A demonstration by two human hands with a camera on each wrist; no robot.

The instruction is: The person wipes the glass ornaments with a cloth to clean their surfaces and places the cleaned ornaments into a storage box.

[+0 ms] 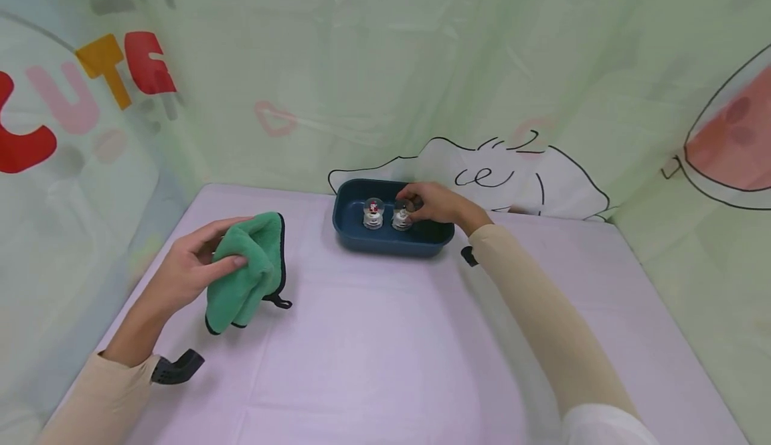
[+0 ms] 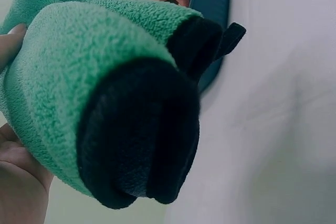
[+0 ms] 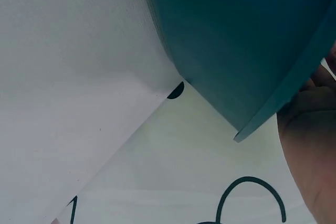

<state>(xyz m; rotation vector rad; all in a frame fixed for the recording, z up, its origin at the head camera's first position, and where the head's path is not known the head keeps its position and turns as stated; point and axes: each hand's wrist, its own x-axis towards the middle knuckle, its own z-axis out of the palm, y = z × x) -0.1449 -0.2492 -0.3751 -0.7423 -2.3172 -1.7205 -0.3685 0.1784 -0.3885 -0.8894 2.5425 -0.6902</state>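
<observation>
My left hand (image 1: pixel 199 261) grips a folded green cloth (image 1: pixel 249 264) with black edging and a small black loop, held over the left side of the table. In the left wrist view the cloth (image 2: pixel 100 82) fills much of the frame, the thumb pressed against it. My right hand (image 1: pixel 434 203) reaches into a dark blue bin (image 1: pixel 391 243) and pinches a small snow globe (image 1: pixel 401 217) with a white base. Just left of it in the bin stands another snow globe (image 1: pixel 373 215) with a red figure inside. The right wrist view shows the bin's wall (image 3: pixel 236 40), which hides the fingertips.
A pale lilac cloth covers the table (image 1: pixel 361 351). Behind the bin hangs a light green printed curtain (image 1: pixel 385 63), close to the table's back edge. Black camera mounts (image 1: pixel 177 368) sit at both wrists.
</observation>
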